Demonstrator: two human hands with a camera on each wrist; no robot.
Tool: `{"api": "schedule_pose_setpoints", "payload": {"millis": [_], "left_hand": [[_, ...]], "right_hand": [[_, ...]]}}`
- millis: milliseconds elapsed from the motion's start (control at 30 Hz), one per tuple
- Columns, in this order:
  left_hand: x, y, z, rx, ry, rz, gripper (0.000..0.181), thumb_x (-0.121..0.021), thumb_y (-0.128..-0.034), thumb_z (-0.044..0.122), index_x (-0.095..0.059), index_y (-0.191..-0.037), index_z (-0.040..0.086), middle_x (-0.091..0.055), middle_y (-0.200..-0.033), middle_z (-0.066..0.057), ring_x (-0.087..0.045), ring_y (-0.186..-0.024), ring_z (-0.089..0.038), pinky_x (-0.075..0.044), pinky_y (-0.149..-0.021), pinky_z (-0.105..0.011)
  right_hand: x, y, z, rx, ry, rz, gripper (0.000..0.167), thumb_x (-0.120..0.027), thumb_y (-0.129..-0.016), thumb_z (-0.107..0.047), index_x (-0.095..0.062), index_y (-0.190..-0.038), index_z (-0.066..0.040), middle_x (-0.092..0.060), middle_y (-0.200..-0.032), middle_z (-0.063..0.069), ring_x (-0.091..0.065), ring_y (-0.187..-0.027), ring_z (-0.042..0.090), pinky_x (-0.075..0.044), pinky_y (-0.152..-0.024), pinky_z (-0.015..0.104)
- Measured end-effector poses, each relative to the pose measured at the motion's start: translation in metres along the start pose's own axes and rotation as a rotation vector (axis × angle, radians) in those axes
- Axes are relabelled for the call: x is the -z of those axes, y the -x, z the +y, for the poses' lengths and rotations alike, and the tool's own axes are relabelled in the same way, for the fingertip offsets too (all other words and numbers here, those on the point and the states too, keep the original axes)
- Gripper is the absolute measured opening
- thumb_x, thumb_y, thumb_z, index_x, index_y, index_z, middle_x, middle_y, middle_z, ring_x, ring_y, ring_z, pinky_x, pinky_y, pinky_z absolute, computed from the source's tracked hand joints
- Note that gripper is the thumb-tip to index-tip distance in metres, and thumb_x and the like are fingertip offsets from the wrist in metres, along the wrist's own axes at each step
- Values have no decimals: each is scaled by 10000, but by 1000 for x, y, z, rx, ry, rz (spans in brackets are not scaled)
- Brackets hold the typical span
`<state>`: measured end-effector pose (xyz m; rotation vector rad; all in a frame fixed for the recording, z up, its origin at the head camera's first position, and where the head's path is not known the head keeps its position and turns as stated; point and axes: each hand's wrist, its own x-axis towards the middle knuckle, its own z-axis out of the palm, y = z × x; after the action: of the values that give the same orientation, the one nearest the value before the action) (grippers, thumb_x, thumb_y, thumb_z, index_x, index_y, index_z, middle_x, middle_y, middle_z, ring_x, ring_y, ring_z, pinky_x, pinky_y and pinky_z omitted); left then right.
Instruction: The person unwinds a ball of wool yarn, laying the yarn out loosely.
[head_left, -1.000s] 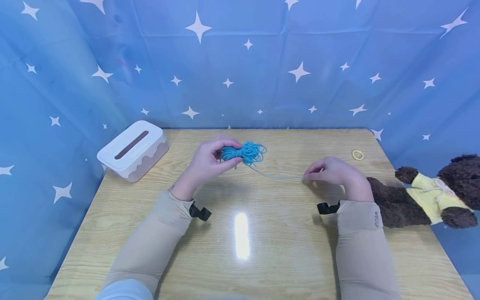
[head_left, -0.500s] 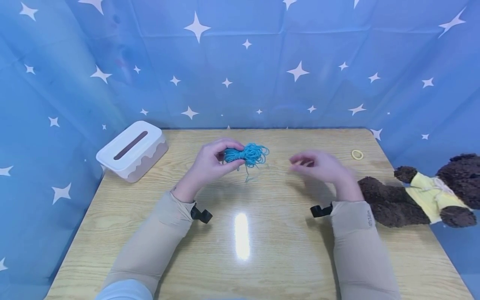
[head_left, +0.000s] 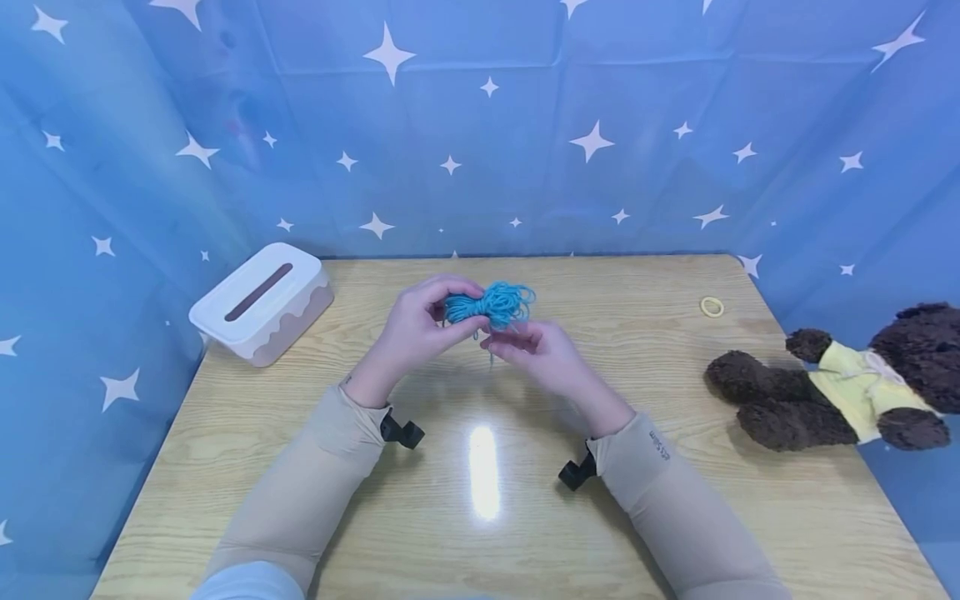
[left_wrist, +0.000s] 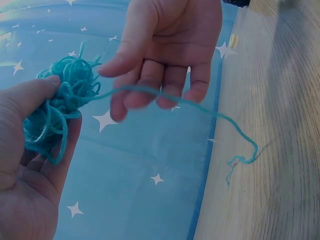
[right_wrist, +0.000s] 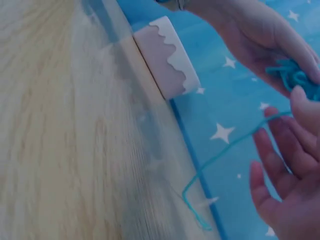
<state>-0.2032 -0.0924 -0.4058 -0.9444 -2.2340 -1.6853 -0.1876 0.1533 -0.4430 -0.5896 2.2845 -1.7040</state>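
Note:
My left hand [head_left: 418,321] holds a looped bundle of turquoise yarn [head_left: 507,303] above the table, its thumb and fingers pinching the bundle's tied middle. From the bundle [left_wrist: 75,82] a loose strand [left_wrist: 220,115] hangs down, frayed at its tip, as the left wrist view shows. Just right of and below the yarn is my right hand [head_left: 553,360]. Its thumb stands apart from its loosely bent fingers [left_wrist: 176,80], and the strand passes in front of them. In the right wrist view, the strand [right_wrist: 232,145] crosses by the fingertips without being pinched.
A white-lidded tissue box [head_left: 262,300] stands at the table's back left. At the back right lies a small yellow ring [head_left: 712,307]. A brown plush toy [head_left: 795,408] in a yellow shirt lies across the right edge. A starry blue cloth [head_left: 480,125] hangs behind the table [head_left: 375,517].
My right hand has let go of the strand's end and moved left, close to the bundle. The strand, earlier drawn out to the right, now hangs down. My left hand stays nearly still.

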Motion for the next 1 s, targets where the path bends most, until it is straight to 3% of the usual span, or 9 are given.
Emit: {"api": "schedule_pose_setpoints", "payload": {"millis": [167, 300, 400, 533, 633, 700, 867, 1000], "left_hand": [[2, -2, -2, -14, -11, 21, 295, -879, -931, 59, -771, -1205, 55, -772, -1223, -101, -616, -740, -119, -510, -609, -203], [6, -3, -3, -20, -41, 64, 299, -885, -931, 80, -773, -1207, 65, -779, -1195, -100, -497, -633, -123, -417, -561, -212], [8, -3, -4, -9, -66, 79, 303, -893, -930, 105, -777, -1208, 82, -779, -1172, -80, -444, -606, -140, -382, -554, -222], [9, -4, -6, 19, -70, 52, 286, -896, -931, 122, -782, -1192, 90, -778, -1159, -68, -534, -653, -145, -454, -582, -212], [9, -4, -6, 28, -53, 7, 263, -902, -922, 115, -789, -1158, 89, -783, -1155, -74, -633, -730, -141, -535, -619, -207], [9, -2, -6, 24, -25, -31, 249, -903, -914, 96, -790, -1136, 86, -786, -1164, -85, -684, -796, -141, -574, -655, -206], [9, 0, -5, -45, 57, -94, 247, -896, -892, 15, -782, -1102, 74, -791, -1194, -115, -742, -929, -148, -585, -695, -211], [8, 1, -5, -92, 112, -43, 262, -855, -891, -63, -752, -1118, 18, -786, -1200, -181, -752, -934, -121, -612, -713, -225]], "right_hand": [[-1, -1, -2, -4, 45, 99, 249, -753, -1054, -154, -805, -1250, -10, -794, -1268, 239, -796, -1071, 150, -638, -914, 231], [8, 1, -5, -11, 48, 105, 214, -777, -1038, -157, -823, -1190, -13, -821, -1204, 183, -769, -1001, 65, -632, -889, 237], [19, 4, -8, 57, 82, 96, 179, -779, -1033, -134, -832, -1166, -27, -835, -1170, 130, -759, -1016, 40, -620, -923, 248], [36, 10, -10, 240, 70, 123, 134, -759, -1009, -6, -807, -1113, 63, -840, -1094, -26, -763, -1014, 57, -612, -966, 235], [47, 14, -12, 357, -26, 181, 116, -710, -976, 122, -774, -1072, 127, -821, -1048, -125, -761, -972, 57, -619, -928, 205], [53, 17, -14, 400, -96, 237, 174, -672, -958, 179, -792, -1046, 88, -819, -1016, -136, -758, -926, 45, -625, -875, 193], [61, 18, -18, 409, -176, 385, 290, -659, -972, 172, -842, -1043, -40, -823, -934, -107, -732, -814, 45, -613, -783, 184], [73, 20, -21, 360, -137, 424, 205, -683, -992, 126, -832, -1055, 1, -819, -925, -112, -724, -805, 47, -607, -780, 188]]}}
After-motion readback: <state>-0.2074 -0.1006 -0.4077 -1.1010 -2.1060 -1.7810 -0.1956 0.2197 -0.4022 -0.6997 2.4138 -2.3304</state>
